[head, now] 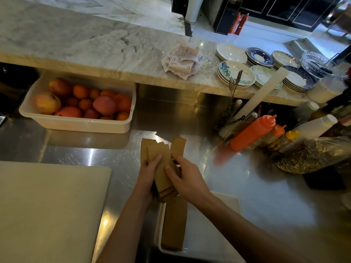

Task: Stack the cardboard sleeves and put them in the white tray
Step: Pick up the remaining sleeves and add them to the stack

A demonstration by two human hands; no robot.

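Both hands hold a fanned bunch of brown cardboard sleeves (161,166) above the steel counter. My left hand (149,173) grips the bunch from the left, thumb on top. My right hand (185,179) holds it from the right, and one sleeve (178,147) sticks up past its fingers. Below my hands the white tray (209,234) lies near the counter's front edge. A neat stack of sleeves (173,224) lies along the tray's left side. My forearms hide part of the tray.
A pale cutting board (47,205) lies at the left. A white tub of fruit (76,122) stands under the marble ledge. At the right are squeeze bottles (254,131), a plastic bag (313,154), plates (235,73) and paper slips (180,61).
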